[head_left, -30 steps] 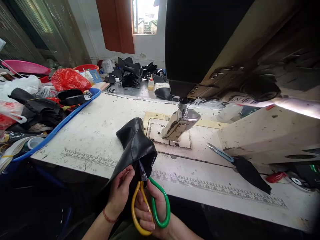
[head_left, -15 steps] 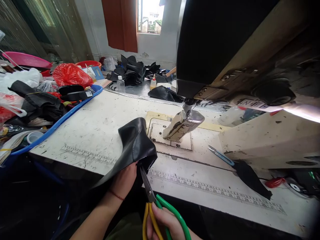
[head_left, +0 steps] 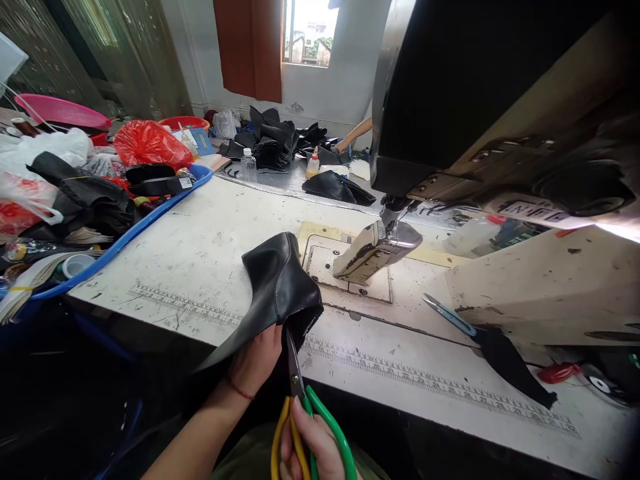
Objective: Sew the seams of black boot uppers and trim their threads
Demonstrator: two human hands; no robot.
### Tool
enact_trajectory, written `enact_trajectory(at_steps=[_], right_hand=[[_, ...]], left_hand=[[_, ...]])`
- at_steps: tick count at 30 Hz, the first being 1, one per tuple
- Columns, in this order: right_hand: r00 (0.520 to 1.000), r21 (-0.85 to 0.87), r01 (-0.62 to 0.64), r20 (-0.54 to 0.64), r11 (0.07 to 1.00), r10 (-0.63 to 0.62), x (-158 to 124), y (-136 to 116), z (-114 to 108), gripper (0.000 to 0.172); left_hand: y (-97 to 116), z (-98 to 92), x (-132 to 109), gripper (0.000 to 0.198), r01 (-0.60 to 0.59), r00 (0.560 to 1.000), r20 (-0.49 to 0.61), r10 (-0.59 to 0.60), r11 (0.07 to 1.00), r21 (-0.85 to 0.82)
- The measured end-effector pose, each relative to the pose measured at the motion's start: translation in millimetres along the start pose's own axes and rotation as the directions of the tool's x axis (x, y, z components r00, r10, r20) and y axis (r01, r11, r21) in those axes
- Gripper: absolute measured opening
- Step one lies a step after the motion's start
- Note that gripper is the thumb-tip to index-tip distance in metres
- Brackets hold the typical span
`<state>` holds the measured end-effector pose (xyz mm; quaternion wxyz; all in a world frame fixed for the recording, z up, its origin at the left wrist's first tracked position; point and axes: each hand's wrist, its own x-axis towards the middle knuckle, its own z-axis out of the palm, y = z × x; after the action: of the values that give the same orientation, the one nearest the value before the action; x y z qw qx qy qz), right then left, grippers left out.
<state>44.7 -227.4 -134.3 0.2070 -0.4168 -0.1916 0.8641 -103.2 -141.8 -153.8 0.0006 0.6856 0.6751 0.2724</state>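
Observation:
A black leather boot upper (head_left: 280, 280) lies at the near edge of the sewing table, its open end turned toward me. My left hand (head_left: 259, 360) grips it from below, with the fingertips partly hidden under the leather. Scissors (head_left: 294, 380) with one yellow and one green handle are held in my right hand (head_left: 317, 437), fingers through the loops. Their blades point up into the dark opening of the upper; the tips are hidden there, so I cannot tell what they touch.
The sewing machine's post (head_left: 363, 257) stands just right of the upper, under the machine head (head_left: 450, 133). Blue thread snips (head_left: 450, 315) rest on a black strip (head_left: 515, 367). A blue-rimmed tub (head_left: 150, 230) of bags fills the left. Another person's hand (head_left: 345, 143) is at the far table.
The scissors have shifted slightly left and stand more upright, handles closer together. My view has moved a little left. Another person's hand shows more at the far table.

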Motion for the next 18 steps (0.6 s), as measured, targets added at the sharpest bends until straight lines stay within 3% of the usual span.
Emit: enact_trajectory(at_steps=[3,5,8,12,18], right_hand=[[0.987,-0.11,-0.005,-0.162,0.994,-0.013,-10,-3,3,0.066],[0.978,-0.198,0.005,-0.201,0.98,-0.045,-15,-4,3,0.066],[0.984,-0.267,0.017,-0.165,0.964,-0.063,-13,-3,-1,0.069],[0.997,-0.21,-0.011,-0.083,0.978,-0.006,0,-3,-8,0.076],[0.989,-0.215,-0.015,-0.147,0.977,-0.017,8,-7,-11,0.071]], left_hand=[[2,0.0,0,0.029,0.025,1.0,0.004,-0.025,1.0,0.005],[3,-0.6,0,0.029,0.033,0.999,0.021,-0.034,0.999,0.009],[5,-2.6,1,0.03,0.02,0.998,0.054,-0.02,1.0,0.004],[6,-5.7,1,0.03,0.017,0.999,0.045,-0.017,1.0,0.003],[3,-5.1,-3,0.028,0.016,0.999,0.031,-0.016,1.0,-0.016]])
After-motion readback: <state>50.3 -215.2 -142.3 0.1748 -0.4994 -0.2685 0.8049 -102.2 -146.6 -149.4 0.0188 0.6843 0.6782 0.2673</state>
